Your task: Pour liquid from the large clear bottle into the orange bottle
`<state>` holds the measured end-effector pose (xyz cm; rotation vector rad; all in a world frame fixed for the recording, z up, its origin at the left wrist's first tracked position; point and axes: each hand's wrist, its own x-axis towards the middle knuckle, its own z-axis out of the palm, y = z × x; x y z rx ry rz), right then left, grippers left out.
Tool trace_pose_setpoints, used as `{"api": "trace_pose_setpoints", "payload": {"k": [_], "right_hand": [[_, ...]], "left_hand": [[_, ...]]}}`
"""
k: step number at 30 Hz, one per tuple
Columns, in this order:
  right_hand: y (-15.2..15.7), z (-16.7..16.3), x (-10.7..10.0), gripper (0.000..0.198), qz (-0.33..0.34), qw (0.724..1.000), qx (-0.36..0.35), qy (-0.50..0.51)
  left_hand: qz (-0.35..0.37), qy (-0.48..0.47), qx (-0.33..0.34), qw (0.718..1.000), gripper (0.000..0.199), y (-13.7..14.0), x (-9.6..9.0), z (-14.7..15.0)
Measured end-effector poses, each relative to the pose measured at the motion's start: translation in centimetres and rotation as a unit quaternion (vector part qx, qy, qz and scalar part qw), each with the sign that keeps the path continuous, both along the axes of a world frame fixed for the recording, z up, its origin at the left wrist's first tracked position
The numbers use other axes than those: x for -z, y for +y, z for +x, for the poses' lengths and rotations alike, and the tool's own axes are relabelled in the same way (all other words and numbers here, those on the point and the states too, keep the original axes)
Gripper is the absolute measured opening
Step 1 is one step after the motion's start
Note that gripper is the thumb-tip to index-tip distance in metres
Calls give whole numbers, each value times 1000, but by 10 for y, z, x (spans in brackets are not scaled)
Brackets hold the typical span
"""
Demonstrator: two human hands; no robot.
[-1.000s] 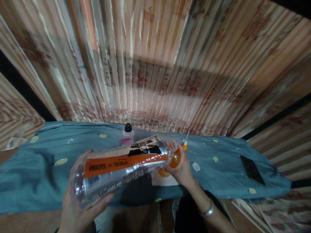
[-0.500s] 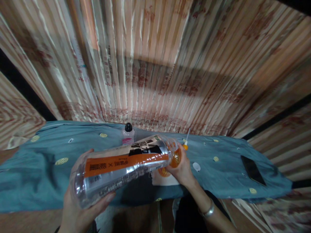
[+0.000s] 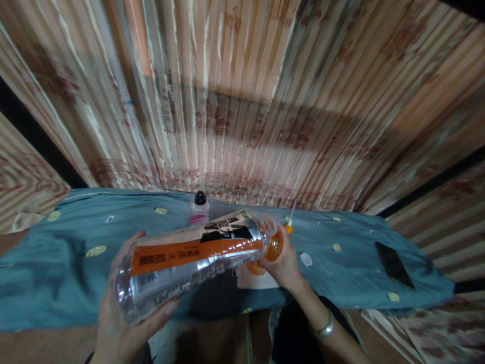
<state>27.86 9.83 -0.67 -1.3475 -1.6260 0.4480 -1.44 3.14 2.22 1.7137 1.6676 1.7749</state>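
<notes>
A big clear plastic drink bottle [image 3: 197, 258] with an orange, white and black label lies tilted in the air, its base at the left and its neck lower-profile at the right. My left hand [image 3: 129, 308] is wrapped around the base end. At the bottle's mouth, my right hand [image 3: 286, 263] is closed around a small see-through orange bottle [image 3: 275, 247]. The two necks are close together; whether they touch is hard to see. Behind the right hand is an orange-collared piece with a thin pale tube [image 3: 292, 215]. Under the hands lies a whitish sheet [image 3: 257, 280], partly hidden.
A teal patterned cloth [image 3: 125, 242] covers the surface. A small bottle with a black cap [image 3: 200, 207] stands behind the big one. A white round disc [image 3: 306, 260] and a dark phone [image 3: 394, 265] lie at the right. A striped curtain [image 3: 235, 101] hangs behind.
</notes>
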Motion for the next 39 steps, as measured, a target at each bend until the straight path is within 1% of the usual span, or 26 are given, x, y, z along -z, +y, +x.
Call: {"api": "trace_pose_setpoints", "payload": {"k": [5, 11, 16, 22, 26, 27, 29, 34, 39], "right_hand": [[-1, 0, -2, 79, -5, 1000, -6, 5], [-2, -1, -5, 78, -12, 1000, -5, 3], [0, -1, -3, 78, -10, 1000, -5, 4], [0, 0, -2, 80, -8, 1000, -6, 3], [-1, 0, -3, 80, -11, 1000, -6, 5], [-1, 0, -3, 80, -14, 1000, -6, 4], [0, 0, -2, 80, -14, 1000, -5, 3], [0, 1, 0, 82, -2, 1000, -3, 0], [0, 1, -1, 81, 9, 1000, -2, -2]], "left_hand": [[10, 0, -9, 1000, 84, 1, -1, 2], [6, 34, -6, 999, 83, 0, -7, 3], [26, 25, 0, 999, 82, 1, -5, 2], [-2, 15, 5, 1000, 85, 2, -4, 2], [17, 22, -1, 1000, 82, 0, -7, 2], [11, 31, 0, 999, 81, 0, -7, 2], [18, 25, -5, 1000, 83, 0, -8, 2], [-2, 11, -4, 1000, 89, 0, -5, 0], [-3, 9, 0, 1000, 88, -1, -2, 0]]}}
